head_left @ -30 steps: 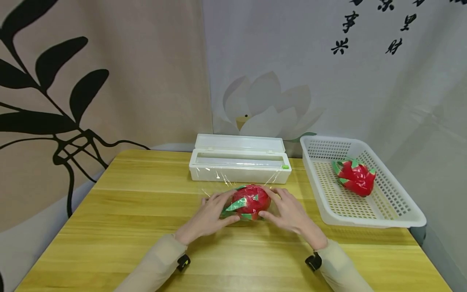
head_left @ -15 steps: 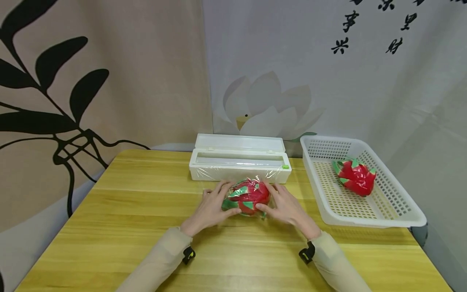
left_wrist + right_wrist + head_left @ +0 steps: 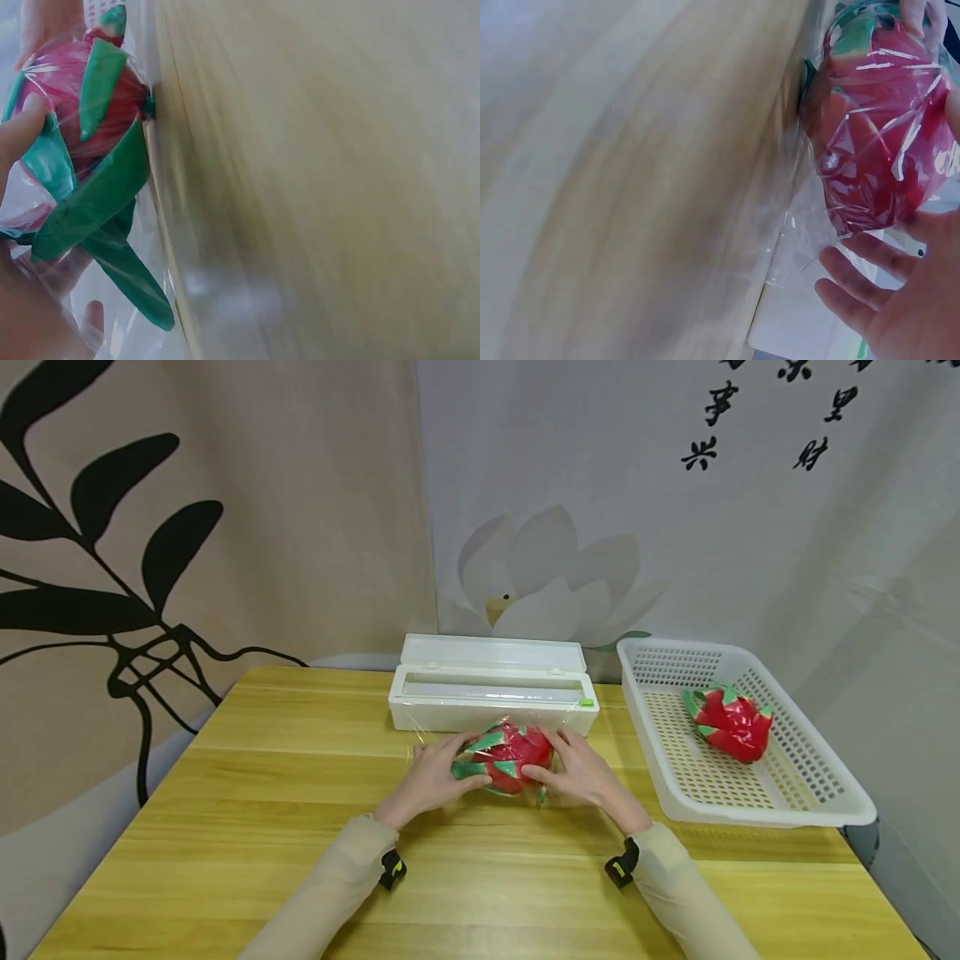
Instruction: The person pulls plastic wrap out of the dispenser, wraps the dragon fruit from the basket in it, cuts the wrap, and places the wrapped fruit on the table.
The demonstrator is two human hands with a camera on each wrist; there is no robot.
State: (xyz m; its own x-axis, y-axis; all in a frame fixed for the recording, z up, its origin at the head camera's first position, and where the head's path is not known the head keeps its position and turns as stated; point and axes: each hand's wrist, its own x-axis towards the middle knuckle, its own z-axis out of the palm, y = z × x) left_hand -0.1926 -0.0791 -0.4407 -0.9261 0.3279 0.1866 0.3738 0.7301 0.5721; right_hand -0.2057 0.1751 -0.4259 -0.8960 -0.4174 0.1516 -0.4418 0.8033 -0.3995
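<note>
A red dragon fruit (image 3: 517, 747) with green scales lies on the table just in front of the white box, covered in clear cling film (image 3: 795, 232). My left hand (image 3: 429, 781) holds its left side, with the thumb at the front. On the opposite side my right hand (image 3: 588, 777) grips it, the thumb pressing near its lower front. Shiny creases of film cross the fruit (image 3: 877, 127) in the right wrist view. Long green scales (image 3: 97, 187) show under film in the left wrist view. The underside is hidden.
Behind the fruit stands a white cling film dispenser (image 3: 465, 718) with its lid raised and a roll (image 3: 495, 693) inside. A white plastic basket (image 3: 757, 818) at the right holds another dragon fruit (image 3: 738, 731). The wooden table (image 3: 480, 893) meets a curtain behind.
Both hands have moved slightly forward with the dragon fruit, towards the dispenser. The fruit has turned, and the stretched film between it and the box has gone slack.
</note>
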